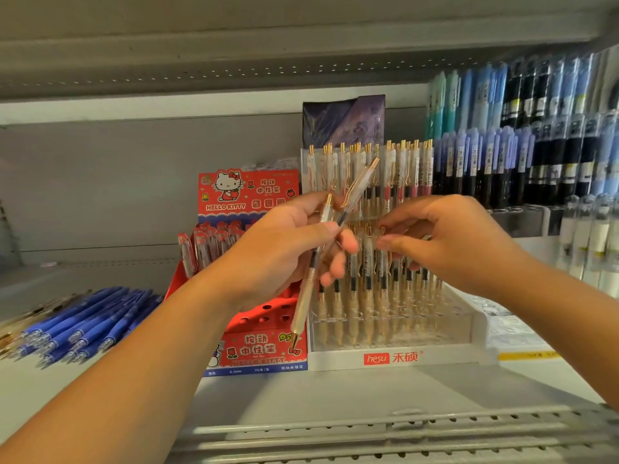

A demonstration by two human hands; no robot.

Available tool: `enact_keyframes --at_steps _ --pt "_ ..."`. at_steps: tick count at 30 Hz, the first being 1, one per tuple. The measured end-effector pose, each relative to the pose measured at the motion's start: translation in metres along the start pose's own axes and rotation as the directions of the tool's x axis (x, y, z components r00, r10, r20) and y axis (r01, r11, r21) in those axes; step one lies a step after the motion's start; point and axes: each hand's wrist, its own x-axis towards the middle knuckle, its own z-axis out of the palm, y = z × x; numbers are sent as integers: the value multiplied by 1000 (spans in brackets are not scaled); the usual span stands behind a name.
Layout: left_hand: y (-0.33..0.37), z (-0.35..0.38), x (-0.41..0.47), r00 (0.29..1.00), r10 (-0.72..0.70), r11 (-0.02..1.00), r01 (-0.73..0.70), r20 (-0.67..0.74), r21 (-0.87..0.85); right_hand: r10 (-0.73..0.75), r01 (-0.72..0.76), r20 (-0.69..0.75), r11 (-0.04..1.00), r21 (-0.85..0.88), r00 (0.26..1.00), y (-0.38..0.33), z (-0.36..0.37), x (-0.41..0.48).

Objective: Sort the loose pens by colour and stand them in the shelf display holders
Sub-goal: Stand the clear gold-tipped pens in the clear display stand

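Note:
My left hand (pixel 284 246) grips two clear pens with gold clips (pixel 306 289); one points down over the red box, the other angles up to the right. My right hand (pixel 445 239) reaches into the middle row of the clear tiered holder (pixel 392 358), fingertips at the top of a standing gold-clip pen (pixel 382 262); whether it pinches that pen is unclear. Several gold-clip pens stand in the holder's rows. A loose pile of blue pens (pixel 87 323) lies on the shelf at the left.
A red Hello Kitty pen box (pixel 254 349) stands just left of the clear holder. Racks of blue and black pens (pixel 522 155) fill the right side. A dark purple packet (pixel 345 118) stands behind the holder. The shelf above hangs low.

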Motion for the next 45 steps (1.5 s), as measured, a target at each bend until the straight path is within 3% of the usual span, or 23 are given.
enact_keyframes --at_steps 8,12,13,15,18,26,30,32,39,45 --pt "1 0 -1 997 56 996 -52 -52 75 42 -42 0 990 -134 999 -1 -5 1" --pt "1 0 -1 997 65 993 -61 -39 100 10 -28 -125 990 -140 992 -9 -9 -1" --pt "0 0 -1 997 65 993 -61 -36 103 11 -20 -150 998 -54 989 -12 -10 0" --pt "-1 0 -1 998 59 994 -56 -31 90 40 -10 -102 958 288 994 -20 -12 1" --pt "-1 -2 -2 999 47 998 -47 -3 38 26 -33 21 765 644 999 -29 -13 4" --pt "0 -5 -1 1000 19 999 -19 14 29 27 -43 34 596 802 999 -28 -8 7" --pt "0 -5 1 998 62 998 -62 -8 33 112 -63 10 482 874 994 -21 -21 9" --pt "0 -5 0 995 102 993 -100 -19 63 150 -59 -21 511 857 988 -16 -27 9" --pt "0 -7 0 989 143 989 -141 -47 44 138 21 -277 865 502 951 3 -28 1" --pt "1 -6 0 966 207 978 -205 -154 31 54 61 -318 938 340 946 5 -20 -6"
